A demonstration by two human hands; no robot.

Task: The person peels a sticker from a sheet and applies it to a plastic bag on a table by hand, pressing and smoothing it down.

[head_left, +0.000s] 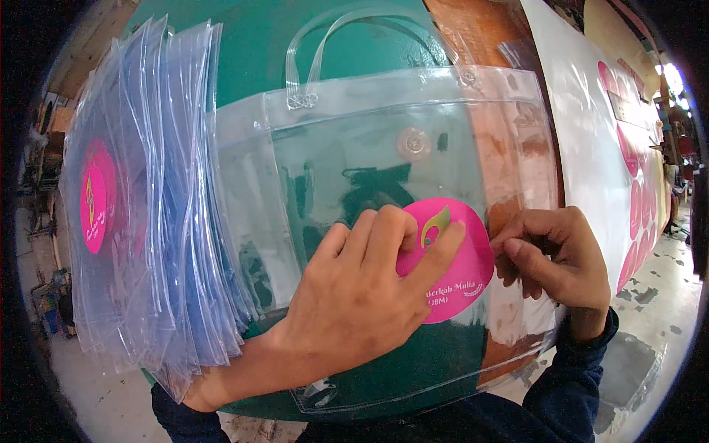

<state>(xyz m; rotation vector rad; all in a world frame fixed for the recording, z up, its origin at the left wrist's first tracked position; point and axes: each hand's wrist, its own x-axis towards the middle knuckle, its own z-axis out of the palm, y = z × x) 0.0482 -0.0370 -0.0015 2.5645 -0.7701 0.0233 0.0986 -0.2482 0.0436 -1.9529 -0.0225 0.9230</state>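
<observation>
In the head view, a clear plastic bag (354,133) lies flat on a green surface (251,59), its two looped handles (316,59) reaching away from the person and a round snap button (413,144) near its upper edge. A brown wooden strip (491,29) of the surface shows through the bag's right part. The thing being worked on, a round pink sticker (464,266), sits on the lower right half of the bag, below the button.

The left hand (358,288) lies over the bag from its lower left, its index finger stretched across the sticker and the others bent; it seems to steady or press rather than grip. The right hand (557,255), over the bag's right side, brings thumb and forefinger together at the sticker's right edge; I cannot tell whether they pinch that edge or only touch it.

Left of the bag is a thick pile of clear bags (185,192), one bearing a similar pink sticker (98,199). Right of the bag lies a white sheet (583,140) with pink rounds (635,199) on it.

The step in hand looks like laying the sticker onto the bag and settling its edge. The next move likely calls for light, even pressure outward from the left finger, without trapping air or creasing the film.
</observation>
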